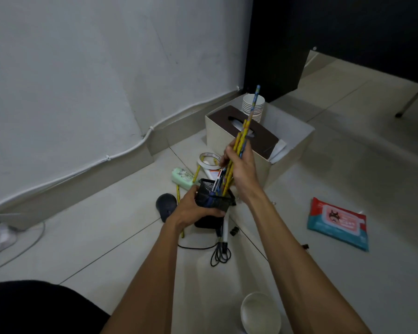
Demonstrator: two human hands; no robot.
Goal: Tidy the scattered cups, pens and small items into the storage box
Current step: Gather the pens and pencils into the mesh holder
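Floor: pale tiles meet a white wall, and the storage box (291,162) stands near the foot of that wall with its top open.
Storage box contents: I see a tissue box (261,135) with a brown lid lying along the box's wall-side edge. A stack of white paper cups (260,109) stands upright in the far corner. Something white and flat shows beside the tissue box, and I cannot identify it.
Pen holder (214,201): black mesh, held just in front of the storage box on my side. It contains the lower ends of the pencils (245,126) and what look like a couple of pens.
Left hand (193,209): fingers and thumb are wrapped round the pen holder's body.
Right hand (241,163): fingers are clenched round the bundle of pencils at mid-length, above the holder. From my view the pencil tips overlap the storage box.
Left-front of the storage box: a tape roll (209,160) and a green pack (182,178) lie on the tiles, with a dark mouse (165,206) nearer me.
Under the holder: I see a white pen (225,231) and a coiled black cable (217,255).
Right-front of the storage box: a wipes pack (338,222) lies flat.
Nearest me, well apart from the storage box: a white bowl (260,312).
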